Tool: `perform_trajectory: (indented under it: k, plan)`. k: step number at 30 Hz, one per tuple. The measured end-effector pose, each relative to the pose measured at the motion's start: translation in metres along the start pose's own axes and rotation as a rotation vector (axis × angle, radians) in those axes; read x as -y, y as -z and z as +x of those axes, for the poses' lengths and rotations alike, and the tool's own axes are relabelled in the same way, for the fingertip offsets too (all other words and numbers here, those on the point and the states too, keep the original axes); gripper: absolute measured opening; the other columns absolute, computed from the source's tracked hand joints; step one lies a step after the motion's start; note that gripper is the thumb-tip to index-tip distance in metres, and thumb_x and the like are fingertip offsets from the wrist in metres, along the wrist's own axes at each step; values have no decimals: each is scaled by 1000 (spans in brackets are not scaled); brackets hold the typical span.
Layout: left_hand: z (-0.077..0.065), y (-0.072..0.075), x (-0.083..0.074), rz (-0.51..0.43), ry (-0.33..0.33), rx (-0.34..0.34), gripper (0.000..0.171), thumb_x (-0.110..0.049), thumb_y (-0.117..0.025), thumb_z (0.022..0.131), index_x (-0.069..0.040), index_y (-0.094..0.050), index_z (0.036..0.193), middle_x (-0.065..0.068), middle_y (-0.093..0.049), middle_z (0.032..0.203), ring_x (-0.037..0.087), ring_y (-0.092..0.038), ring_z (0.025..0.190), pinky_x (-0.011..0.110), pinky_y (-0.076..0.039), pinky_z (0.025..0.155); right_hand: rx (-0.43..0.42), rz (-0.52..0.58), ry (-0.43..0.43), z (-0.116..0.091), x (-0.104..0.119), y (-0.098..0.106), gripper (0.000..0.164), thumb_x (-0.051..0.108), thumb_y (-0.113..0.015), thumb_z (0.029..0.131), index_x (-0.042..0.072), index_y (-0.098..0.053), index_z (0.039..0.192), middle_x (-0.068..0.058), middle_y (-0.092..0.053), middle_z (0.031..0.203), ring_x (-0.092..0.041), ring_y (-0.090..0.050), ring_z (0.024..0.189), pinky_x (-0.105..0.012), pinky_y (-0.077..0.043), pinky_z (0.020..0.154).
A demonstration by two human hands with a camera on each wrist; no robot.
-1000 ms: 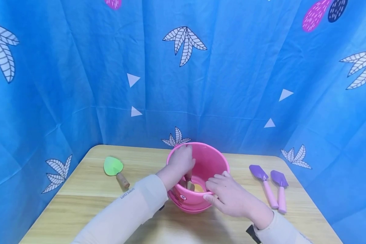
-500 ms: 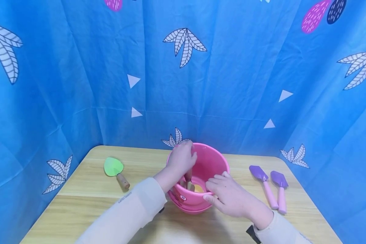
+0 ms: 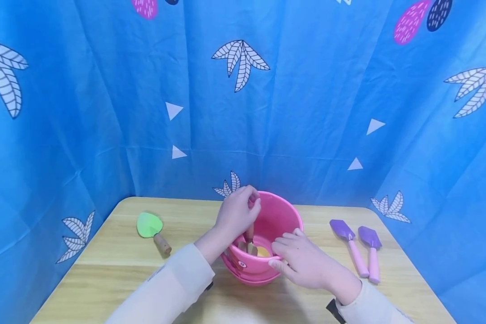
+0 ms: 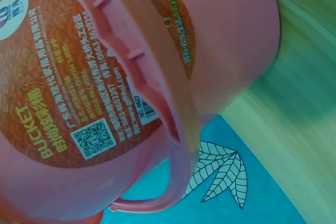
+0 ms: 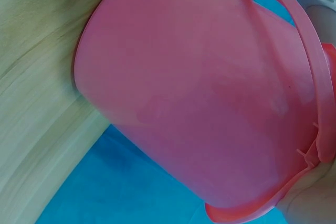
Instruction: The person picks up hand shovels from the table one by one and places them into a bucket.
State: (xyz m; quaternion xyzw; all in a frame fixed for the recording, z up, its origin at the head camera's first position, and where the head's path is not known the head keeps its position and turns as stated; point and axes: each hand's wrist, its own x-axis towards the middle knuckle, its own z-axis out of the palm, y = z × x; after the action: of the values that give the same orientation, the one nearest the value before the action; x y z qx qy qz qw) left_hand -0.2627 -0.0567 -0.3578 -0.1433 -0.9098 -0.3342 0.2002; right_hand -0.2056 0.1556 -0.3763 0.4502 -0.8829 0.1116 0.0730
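A pink bucket (image 3: 281, 213) stands on the table. My right hand (image 3: 303, 261) grips its near right rim, thumb outside and fingers over the edge; a bit of that hand shows at the right wrist view's corner. My left hand (image 3: 236, 209) is over the left rim, fingers loosely curled, just above a small garden tool (image 3: 249, 234). The tool has a reddish-brown handle and broad metallic prongs, and it stands upright inside against the near left wall. Something yellow (image 3: 262, 252) lies on the bucket floor. The left wrist view shows the bucket's label (image 4: 58, 103) and carrying handle (image 4: 152, 66).
A green trowel (image 3: 149, 225) with a wooden handle lies on the left of the wooden table (image 3: 105, 279). Two purple trowels, one (image 3: 342, 229) beside the other (image 3: 370, 237), lie on the right with pink handles. A blue patterned curtain (image 3: 308, 112) surrounds the table.
My left hand has risen and shifted slightly left, while the tool stays in place in the bucket and more of its handle shows. My right hand keeps its grip on the rim.
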Motion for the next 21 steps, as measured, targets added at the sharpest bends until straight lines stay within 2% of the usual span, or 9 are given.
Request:
perform_trajectory:
  k: [6, 12, 21]
  plan:
    - [-8, 6, 4, 27, -46, -44, 11, -21, -67, 93, -18, -63, 103, -9, -58, 85, 7, -54, 76, 23, -51, 66, -2, -3, 2, 1, 0, -1, 28, 50, -44, 104, 31, -49, 84, 20, -42, 79, -4, -42, 83, -34, -34, 84]
    - [-23, 20, 14, 47, -69, -91, 14, -21, -69, 94, -18, -65, 107, -7, -62, 91, 9, -58, 84, 25, -54, 72, -10, -9, 14, 1, 0, -2, 28, 49, -44, 104, 31, -48, 84, 20, -41, 78, -4, -42, 83, -33, -34, 83]
    - [-40, 42, 29, -9, -88, -136, 11, -16, -67, 94, -15, -66, 106, -9, -59, 87, 9, -56, 77, 24, -52, 66, -6, 1, 12, 0, 0, -2, 27, 48, -44, 104, 31, -49, 84, 20, -41, 78, -4, -41, 82, -32, -33, 83]
